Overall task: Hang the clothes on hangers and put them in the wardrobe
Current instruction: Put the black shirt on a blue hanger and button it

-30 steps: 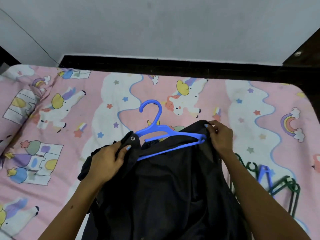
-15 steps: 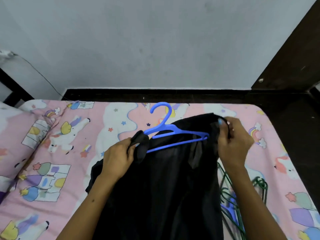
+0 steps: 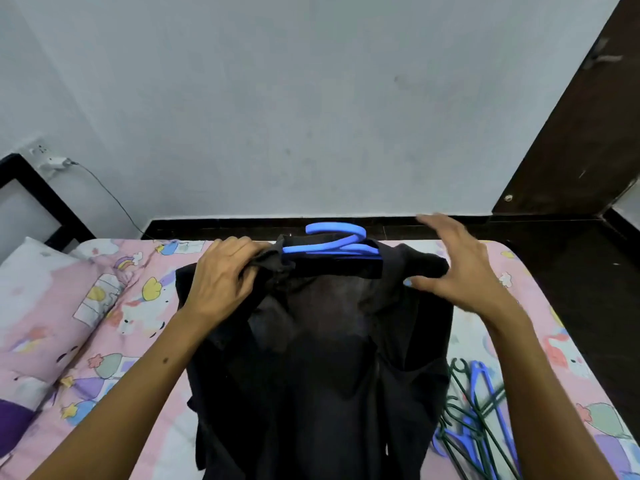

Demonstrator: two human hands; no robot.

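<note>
Bed: pink cartoon sheet | black garment: held above bed, draped on blue hanger | spare hangers: piled on bed, right | left hand: fingers grip garment shoulder | right hand: fingers spread, thumb at fabric.

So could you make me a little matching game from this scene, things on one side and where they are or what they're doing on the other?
Things:
1. left hand
2. right hand
3. blue hanger
4. spare hangers

States:
A. lying in a pile on the bed
B. fingers spread, thumb touching the black garment
C. gripping the garment's shoulder
D. tucked inside the garment's neck, hook sticking out

Pairs: 1-C, 2-B, 3-D, 4-A
</note>
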